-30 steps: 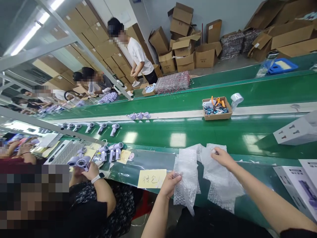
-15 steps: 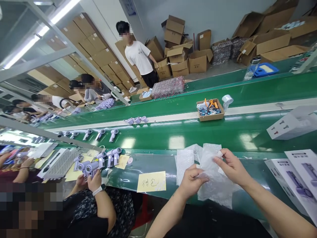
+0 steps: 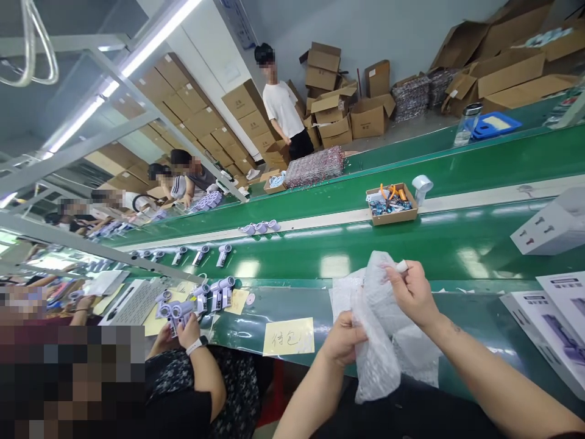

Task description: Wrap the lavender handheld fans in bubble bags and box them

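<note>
Left hand [image 3: 343,338] lower centre of frame, thumb and fingers pinched together, forearm [image 3: 311,393] angling up from bottom edge. Right hand [image 3: 411,291] a bit higher, right of centre, fingers curled in a pinch, forearm [image 3: 503,366] running in from lower right corner. Both arms bare.

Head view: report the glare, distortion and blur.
Head view: the tube light shines nearly white; head view: pale reflections glare on the green belt; head view: the cardboard stack leans, perhaps from camera tilt or lens distortion; head view: the bubble wrap looks soft, bubbles barely distinct.
</note>
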`<action>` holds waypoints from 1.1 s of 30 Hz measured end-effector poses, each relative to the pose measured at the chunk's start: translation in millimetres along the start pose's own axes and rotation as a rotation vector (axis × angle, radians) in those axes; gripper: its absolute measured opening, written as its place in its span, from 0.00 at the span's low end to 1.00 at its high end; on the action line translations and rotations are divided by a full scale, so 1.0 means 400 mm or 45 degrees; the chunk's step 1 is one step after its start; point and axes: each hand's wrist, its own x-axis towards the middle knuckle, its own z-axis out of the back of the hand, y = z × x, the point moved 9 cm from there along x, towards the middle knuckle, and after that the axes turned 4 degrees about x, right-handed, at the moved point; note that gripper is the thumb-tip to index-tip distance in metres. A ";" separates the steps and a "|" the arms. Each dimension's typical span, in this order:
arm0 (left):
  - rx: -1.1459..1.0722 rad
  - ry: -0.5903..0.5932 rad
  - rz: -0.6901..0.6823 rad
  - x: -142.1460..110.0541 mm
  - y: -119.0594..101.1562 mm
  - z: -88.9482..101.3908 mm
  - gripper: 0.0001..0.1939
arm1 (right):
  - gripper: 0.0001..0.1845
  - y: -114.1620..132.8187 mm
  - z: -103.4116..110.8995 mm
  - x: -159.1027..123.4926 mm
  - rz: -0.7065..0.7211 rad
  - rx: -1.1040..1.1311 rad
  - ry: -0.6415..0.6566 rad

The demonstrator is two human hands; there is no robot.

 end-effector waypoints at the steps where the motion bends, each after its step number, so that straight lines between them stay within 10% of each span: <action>1: -0.043 0.024 -0.010 0.006 0.016 -0.012 0.25 | 0.13 -0.009 -0.024 -0.010 -0.040 0.125 0.096; 8: 0.139 -0.072 -0.271 0.004 -0.060 0.035 0.15 | 0.29 -0.021 -0.109 -0.101 -0.415 0.669 0.838; 14: 0.750 -0.161 -0.382 -0.049 -0.107 0.068 0.15 | 0.18 -0.019 -0.060 -0.063 -0.396 0.363 0.749; 19: 1.056 -0.044 -0.418 -0.078 -0.109 0.041 0.12 | 0.32 -0.026 -0.108 -0.127 -0.396 0.117 0.967; 22: 0.921 -0.051 -0.390 -0.083 -0.092 0.062 0.10 | 0.24 0.009 -0.169 -0.193 -0.153 -0.177 1.145; 26: 0.437 0.020 -0.053 -0.080 0.013 0.121 0.34 | 0.19 -0.013 -0.214 -0.210 -0.140 -0.111 1.358; 28: 0.374 0.076 0.077 -0.087 0.061 0.140 0.29 | 0.12 -0.105 -0.177 -0.133 -0.366 -0.143 1.239; 33: 0.079 -0.090 0.031 -0.087 0.075 0.186 0.22 | 0.23 -0.356 0.089 0.142 -0.771 -0.610 0.272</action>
